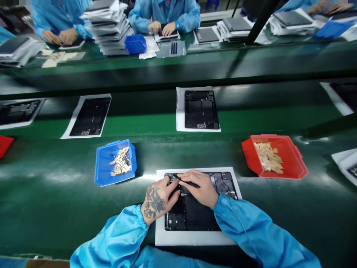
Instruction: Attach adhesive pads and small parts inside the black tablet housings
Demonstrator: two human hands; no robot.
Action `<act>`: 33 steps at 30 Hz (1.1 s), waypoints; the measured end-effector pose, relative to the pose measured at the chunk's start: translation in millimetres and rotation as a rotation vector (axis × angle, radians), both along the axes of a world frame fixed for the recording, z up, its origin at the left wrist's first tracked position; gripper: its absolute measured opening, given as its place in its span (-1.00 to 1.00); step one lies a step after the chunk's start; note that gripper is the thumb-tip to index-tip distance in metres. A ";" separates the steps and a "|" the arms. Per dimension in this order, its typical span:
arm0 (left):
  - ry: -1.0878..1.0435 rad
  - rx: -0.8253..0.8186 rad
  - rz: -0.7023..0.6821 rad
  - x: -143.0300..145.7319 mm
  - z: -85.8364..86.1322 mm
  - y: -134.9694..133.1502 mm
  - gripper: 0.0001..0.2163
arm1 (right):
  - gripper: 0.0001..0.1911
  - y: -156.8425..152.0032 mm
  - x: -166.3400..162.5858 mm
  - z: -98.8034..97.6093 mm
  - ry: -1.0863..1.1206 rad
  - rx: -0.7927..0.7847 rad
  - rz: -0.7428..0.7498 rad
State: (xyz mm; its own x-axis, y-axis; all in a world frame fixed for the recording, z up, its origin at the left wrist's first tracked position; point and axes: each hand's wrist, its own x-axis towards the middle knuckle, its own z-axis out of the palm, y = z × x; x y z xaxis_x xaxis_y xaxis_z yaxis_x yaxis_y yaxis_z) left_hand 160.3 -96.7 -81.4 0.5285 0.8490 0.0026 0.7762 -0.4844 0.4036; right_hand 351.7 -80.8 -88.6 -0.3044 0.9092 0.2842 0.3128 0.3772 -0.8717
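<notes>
An open black tablet housing (199,216) lies on a white sheet (195,238) in front of me, with small boards and thin wires along its edges. My right hand (202,188) is closed around slim black tweezers (191,183), whose tip reaches the housing's upper left corner. At that same corner, my left hand (160,197) has its fingers bent and drawn together, the fingertips touching the right hand's. Whatever small part lies under the left fingertips is hidden.
A blue bin (115,163) of small pale-and-dark parts stands left; a red bin (275,156) of tan pieces stands right. Further tablet housings (202,108) lie on sheets along the green belt (145,123). Across it, co-workers in blue (166,16) sit by stacked sheets (108,28).
</notes>
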 end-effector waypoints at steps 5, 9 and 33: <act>-0.164 0.064 0.058 -6.2 -5.1 2.8 -0.72 | -0.90 -0.4 0.7 2.9 0.030 -0.185 -0.242; -0.064 0.173 0.074 -2.9 -12.1 3.0 -0.72 | -0.81 -3.0 6.9 5.0 0.159 -0.274 -0.396; -0.086 -0.061 -0.108 39.7 -13.7 66.0 -0.82 | -0.65 242.1 71.6 25.8 -1.037 -0.475 -0.752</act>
State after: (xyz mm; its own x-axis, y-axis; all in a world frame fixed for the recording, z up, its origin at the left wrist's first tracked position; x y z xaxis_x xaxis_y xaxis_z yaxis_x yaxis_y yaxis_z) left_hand 200.0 -30.7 -95.1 0.6169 0.7870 0.0022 0.6820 -0.5360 0.4976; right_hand 423.3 161.2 -62.8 0.4222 0.8935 -0.1532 0.8911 -0.4401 -0.1106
